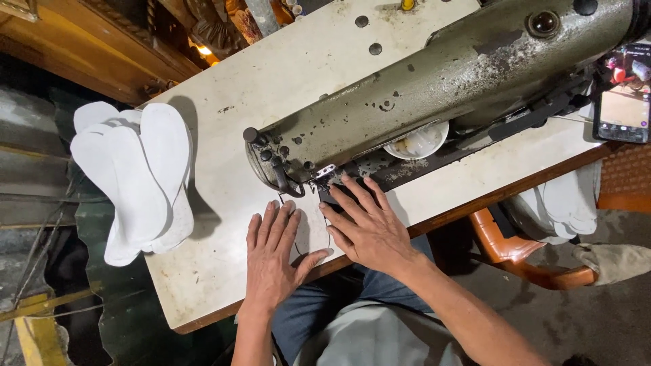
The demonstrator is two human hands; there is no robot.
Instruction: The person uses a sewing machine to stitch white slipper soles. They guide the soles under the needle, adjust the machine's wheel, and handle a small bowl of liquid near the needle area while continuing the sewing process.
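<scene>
My left hand [274, 254] lies flat with spread fingers on a white sole-shaped piece [306, 215] on the sewing table. My right hand [365, 224] presses flat on the same piece, its fingertips just beside the presser foot [324, 177] of the grey industrial sewing machine [434, 81]. The piece is largely hidden under both hands; a dark stitched outline shows on it between the hands.
A stack of white insole-shaped pieces [135, 176] hangs over the cream table [224, 122] at its left edge. A phone [624, 95] leans at the far right. More white pieces [563, 203] rest on an orange chair [508, 247] at the right. A white dish [417, 142] sits under the machine arm.
</scene>
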